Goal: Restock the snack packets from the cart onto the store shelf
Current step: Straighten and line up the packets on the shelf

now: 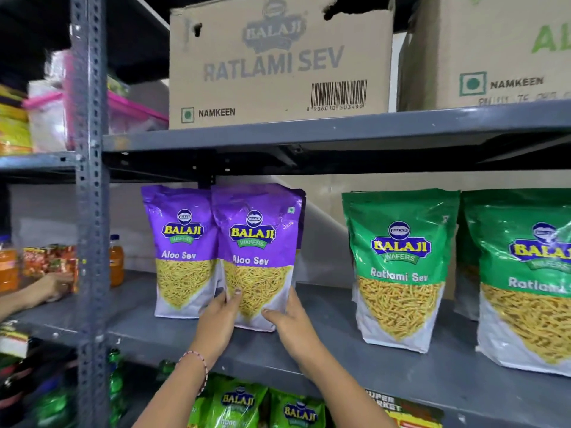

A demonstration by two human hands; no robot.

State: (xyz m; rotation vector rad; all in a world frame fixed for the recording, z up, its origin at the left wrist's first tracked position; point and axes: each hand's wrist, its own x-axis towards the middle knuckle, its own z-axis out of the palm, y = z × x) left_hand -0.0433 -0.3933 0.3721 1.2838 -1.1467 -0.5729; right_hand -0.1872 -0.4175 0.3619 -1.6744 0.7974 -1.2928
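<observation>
A purple Aloo Sev packet (258,242) stands upright on the grey metal shelf (340,359). My left hand (217,319) grips its lower left edge and my right hand (292,322) grips its lower right corner. Touching it on the left stands a second purple Aloo Sev packet (180,242), partly overlapped by the held one. Two green Ratlami Sev packets (400,261) (525,273) stand further right on the same shelf. The cart is out of view.
Cardboard cartons (278,60) sit on the shelf above. A grey upright post (91,211) divides the racks. Another person's hand (52,287) reaches among orange bottles (116,261) at the left. Green snack packets (238,403) fill the shelf below.
</observation>
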